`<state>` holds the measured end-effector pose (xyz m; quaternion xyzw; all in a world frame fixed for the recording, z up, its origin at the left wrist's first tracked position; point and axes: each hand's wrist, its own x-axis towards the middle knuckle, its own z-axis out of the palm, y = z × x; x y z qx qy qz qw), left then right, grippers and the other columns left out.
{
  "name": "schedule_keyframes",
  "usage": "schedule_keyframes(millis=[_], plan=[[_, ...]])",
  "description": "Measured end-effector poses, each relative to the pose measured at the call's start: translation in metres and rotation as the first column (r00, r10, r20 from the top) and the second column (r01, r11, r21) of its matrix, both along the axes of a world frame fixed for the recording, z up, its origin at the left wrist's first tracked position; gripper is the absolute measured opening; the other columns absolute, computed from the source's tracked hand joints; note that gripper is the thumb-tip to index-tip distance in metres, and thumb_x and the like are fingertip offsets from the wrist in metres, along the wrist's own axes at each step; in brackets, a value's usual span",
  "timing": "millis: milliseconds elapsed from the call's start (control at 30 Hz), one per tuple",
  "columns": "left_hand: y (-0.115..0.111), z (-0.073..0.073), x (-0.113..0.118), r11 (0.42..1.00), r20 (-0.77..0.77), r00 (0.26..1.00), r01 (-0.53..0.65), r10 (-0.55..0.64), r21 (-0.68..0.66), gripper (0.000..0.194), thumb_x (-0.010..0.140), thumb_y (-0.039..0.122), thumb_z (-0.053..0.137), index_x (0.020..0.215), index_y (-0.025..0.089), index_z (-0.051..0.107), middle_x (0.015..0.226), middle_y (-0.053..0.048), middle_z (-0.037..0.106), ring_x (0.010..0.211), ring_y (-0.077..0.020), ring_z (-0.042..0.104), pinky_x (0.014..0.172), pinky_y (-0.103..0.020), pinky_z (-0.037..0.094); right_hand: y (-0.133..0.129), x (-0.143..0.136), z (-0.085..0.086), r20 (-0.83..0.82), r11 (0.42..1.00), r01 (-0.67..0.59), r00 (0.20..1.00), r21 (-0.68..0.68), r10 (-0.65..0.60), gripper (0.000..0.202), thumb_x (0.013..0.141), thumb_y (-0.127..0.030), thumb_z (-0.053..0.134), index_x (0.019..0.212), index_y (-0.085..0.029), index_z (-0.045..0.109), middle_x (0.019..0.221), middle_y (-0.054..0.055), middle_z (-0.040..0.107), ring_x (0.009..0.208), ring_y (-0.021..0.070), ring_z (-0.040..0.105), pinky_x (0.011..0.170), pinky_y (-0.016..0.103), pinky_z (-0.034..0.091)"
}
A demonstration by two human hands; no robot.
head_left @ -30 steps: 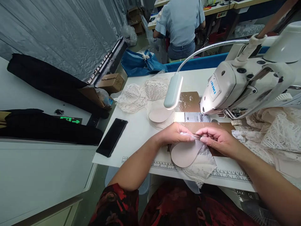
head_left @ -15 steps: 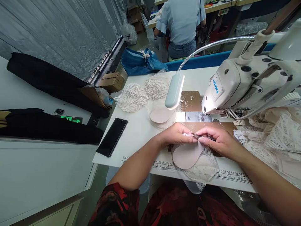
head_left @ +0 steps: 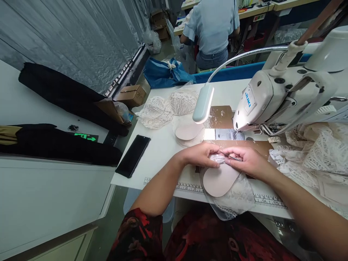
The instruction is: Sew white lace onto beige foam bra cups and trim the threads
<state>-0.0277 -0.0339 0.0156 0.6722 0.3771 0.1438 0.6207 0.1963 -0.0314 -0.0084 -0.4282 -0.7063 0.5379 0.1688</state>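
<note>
My left hand (head_left: 206, 154) pinches the upper edge of a white lace piece (head_left: 240, 192) that has a beige oval pad (head_left: 220, 180) on it. Close against it, my right hand (head_left: 246, 159) holds a small dark metal tool (head_left: 231, 156), with its tip at the lace between my hands. The piece hangs partly over the table's front edge, across a printed ruler. Just beyond my hands is the needle area of a white sewing machine (head_left: 255, 98). Another beige pad (head_left: 189, 131) on lace lies beyond my left hand.
Lace cups (head_left: 157, 111) lie at the back left of the white table (head_left: 160, 148), with a black phone (head_left: 133, 156) nearer. A lamp (head_left: 203, 103) hangs above. Lace fabric (head_left: 323, 156) is heaped at right. A person (head_left: 213, 32) sits beyond.
My left fingers have shifted slightly left and down on the lace, showing more of it between my hands. The tool has changed angle. The whole view has moved slightly.
</note>
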Motion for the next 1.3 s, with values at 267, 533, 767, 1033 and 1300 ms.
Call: schedule_keyframes(millis=[267, 533, 767, 1033, 1300], plan=[[-0.031, 0.039, -0.029, 0.882, -0.173, 0.928, -0.239, 0.331, 0.407, 0.023, 0.084, 0.025, 0.061, 0.105, 0.017, 0.065, 0.102, -0.006, 0.065, 0.095, -0.0185, 0.059, 0.082, -0.029, 0.046, -0.002, 0.013, 0.008, 0.01, 0.996, -0.029, 1.0, 0.082, 0.029, 0.021, 0.084, -0.039, 0.057, 0.083, -0.021, 0.067, 0.078, 0.002, 0.065, 0.071, 0.0172, 0.056, 0.064, 0.029, 0.041], [-0.052, 0.002, -0.018, 0.898, 0.095, 0.918, -0.348, 0.384, -0.267, 0.051, 0.069, 0.044, 0.082, 0.109, 0.014, 0.069, 0.095, -0.006, 0.067, 0.085, -0.0156, 0.061, 0.078, -0.027, 0.047, -0.013, 0.013, 0.016, -0.1, 0.997, 0.063, 0.993, 0.042, -0.059, 0.028, 0.082, -0.046, 0.059, 0.08, -0.02, 0.067, 0.072, 0.002, 0.062, 0.063, 0.0149, 0.051, 0.057, 0.027, 0.04], [-0.047, -0.01, 0.027, 0.767, 0.221, 0.751, -0.53, 0.622, -0.361, 0.041, 0.067, 0.045, 0.084, 0.086, 0.01, 0.072, 0.064, 0.002, 0.058, 0.057, -0.0073, 0.048, 0.057, -0.021, 0.037, -0.01, 0.018, 0.009, -0.054, 0.994, -0.071, 0.996, 0.078, 0.076, 0.03, 0.085, -0.049, 0.059, 0.088, -0.02, 0.066, 0.074, 0.001, 0.06, 0.068, 0.0161, 0.053, 0.061, 0.028, 0.042], [-0.045, -0.021, 0.026, 0.858, 0.274, 0.814, -0.472, 0.513, -0.202, 0.035, 0.076, 0.043, 0.078, 0.094, 0.013, 0.077, 0.09, -0.006, 0.071, 0.082, -0.0157, 0.061, 0.076, -0.026, 0.045, -0.007, 0.025, 0.012, -0.1, 0.983, -0.025, 0.994, 0.184, 0.044, 0.044, 0.089, -0.057, 0.053, 0.114, -0.025, 0.07, 0.117, 0.008, 0.07, 0.111, 0.029, 0.062, 0.095, 0.042, 0.047], [-0.044, -0.02, 0.03, 0.837, 0.267, 0.805, -0.447, 0.53, -0.315, 0.035, 0.071, 0.045, 0.081, 0.082, 0.011, 0.075, 0.07, -0.001, 0.062, 0.066, -0.0093, 0.053, 0.065, -0.021, 0.041, -0.011, 0.016, 0.018, -0.076, 0.973, -0.06, 0.994, 0.223, 0.079, 0.031, 0.091, -0.046, 0.055, 0.106, -0.023, 0.07, 0.093, 0.004, 0.072, 0.084, 0.0193, 0.064, 0.074, 0.031, 0.049]])
